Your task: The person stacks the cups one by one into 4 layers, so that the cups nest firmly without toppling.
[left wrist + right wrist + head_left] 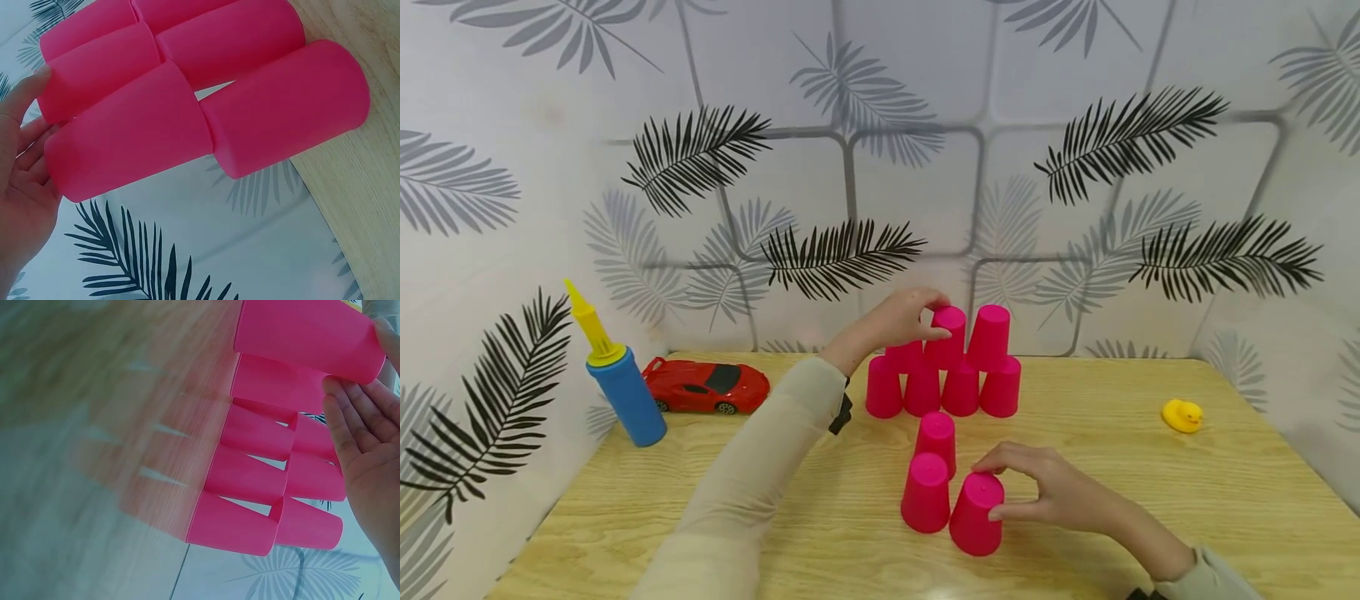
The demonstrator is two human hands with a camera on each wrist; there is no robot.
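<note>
In the head view, several upside-down pink cups form a row at the table's back, with three more on top. My left hand pinches the middle upper cup near its base between thumb and fingers. The left upper cup is partly hidden by this hand. Nearer me, my right hand grips another upside-down pink cup by its upper part; its rim is at or close to the tabletop. Beside it stand a front pink cup and one behind that.
A red toy car and a blue hand pump with a yellow nozzle stand at the table's left. On the right sits a yellow rubber duck. A leaf-patterned wall rises behind the wooden table.
</note>
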